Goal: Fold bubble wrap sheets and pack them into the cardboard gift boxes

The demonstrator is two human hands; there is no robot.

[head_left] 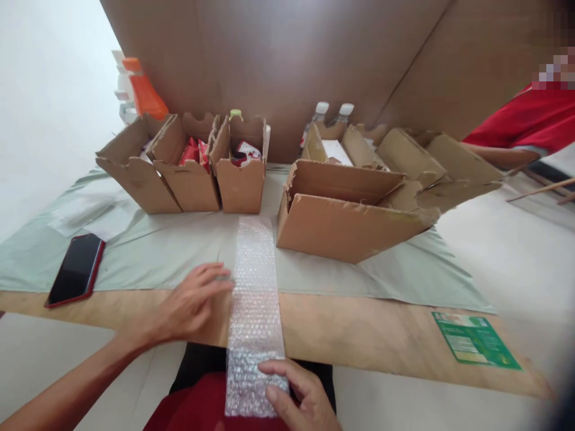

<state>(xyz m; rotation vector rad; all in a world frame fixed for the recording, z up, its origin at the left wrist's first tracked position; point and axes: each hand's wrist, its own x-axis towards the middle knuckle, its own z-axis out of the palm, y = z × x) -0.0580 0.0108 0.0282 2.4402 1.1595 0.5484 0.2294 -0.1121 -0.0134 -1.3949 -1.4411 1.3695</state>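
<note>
A long strip of clear bubble wrap [254, 299] runs from between the cardboard boxes toward me, its near end past the table edge over my lap. My left hand [193, 305] hovers or rests at the strip's left edge, fingers stretched out and slightly blurred, holding nothing. At the near end, my right hand [305, 395] has hold of the strip's right side. Its thumb and forefinger lie on top of the wrap; the other fingers are hidden.
Cardboard boxes stand at the back left, one with red packets [194, 152], and a cardboard box [332, 224] stands at right. A phone [76, 269] and clear plastic sheets [94, 209] lie left, a green card [476, 339] right. A person in a red sleeve [523, 123] is at far right.
</note>
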